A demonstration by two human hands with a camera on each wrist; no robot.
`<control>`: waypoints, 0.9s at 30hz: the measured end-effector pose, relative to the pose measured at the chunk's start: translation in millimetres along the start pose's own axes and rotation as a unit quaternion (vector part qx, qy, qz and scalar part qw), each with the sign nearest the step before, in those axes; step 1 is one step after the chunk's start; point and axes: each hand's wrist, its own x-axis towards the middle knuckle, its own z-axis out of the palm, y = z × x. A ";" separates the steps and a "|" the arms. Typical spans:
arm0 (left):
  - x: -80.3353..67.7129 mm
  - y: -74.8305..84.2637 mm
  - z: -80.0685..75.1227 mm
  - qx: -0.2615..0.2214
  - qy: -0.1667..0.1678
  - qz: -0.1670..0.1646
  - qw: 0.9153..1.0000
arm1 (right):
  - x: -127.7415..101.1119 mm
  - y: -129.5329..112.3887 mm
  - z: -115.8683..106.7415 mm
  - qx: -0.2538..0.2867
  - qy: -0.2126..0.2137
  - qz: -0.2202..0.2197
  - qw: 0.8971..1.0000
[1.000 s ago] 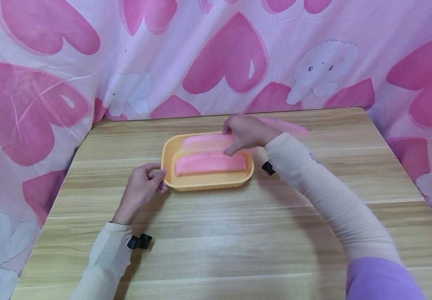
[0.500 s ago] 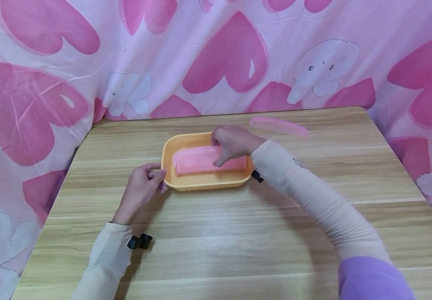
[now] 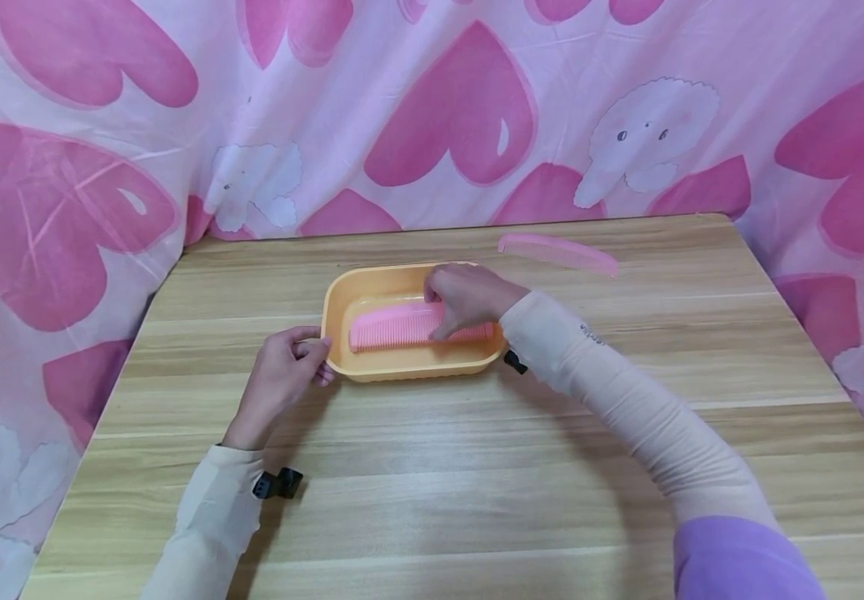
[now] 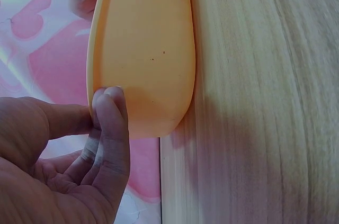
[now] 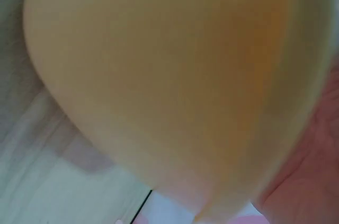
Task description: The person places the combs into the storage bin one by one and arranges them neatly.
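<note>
A yellow-orange oblong tray [image 3: 402, 372] stands on the table. My left hand [image 3: 282, 379] pinches its left rim; in the left wrist view, the thumb and fingers [image 4: 111, 115] grip that edge. Inside the tray lies a pink comb [image 3: 390, 328], its teeth toward me. My right hand [image 3: 472, 297] reaches in over the tray's right side, with thumb and fingers curled down around the comb's right part, which it partly hides. In the right wrist view, the tray's outer wall [image 5: 132, 75] fills most of the frame and only the palm [image 5: 304, 171] shows beside it.
Another pink comb [image 3: 559, 253] lies on the wooden table [image 3: 432, 500], behind and right of the tray. A pink curtain with hearts [image 3: 454, 108] hangs along the back and sides. Small black cameras [image 3: 278, 483] sit at both wrists.
My right hand has lowered a pink comb into the tray onto the one lying there, moving left and toward me; two combs showed separately before. My left hand keeps its place on the rim.
</note>
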 end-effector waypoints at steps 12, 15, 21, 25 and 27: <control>-0.3 0.3 0.1 0.002 0.000 -0.002 1.000 | -16.8 11.1 -13.7 0.062 0.025 0.002 0.998; -0.4 0.8 -0.1 0.004 0.002 -0.003 1.000 | -25.9 20.3 -24.1 0.081 0.050 -0.004 0.995; -0.5 0.0 -0.1 0.004 0.004 -0.004 1.000 | -43.5 45.8 -42.0 0.079 0.093 -0.002 0.993; -0.3 -0.1 0.6 0.003 0.004 -0.003 1.000 | -54.0 69.7 -48.1 0.080 0.110 0.024 0.990; -0.3 0.2 0.8 0.003 0.005 -0.004 1.000 | -59.0 83.0 -48.8 0.082 0.113 0.046 0.989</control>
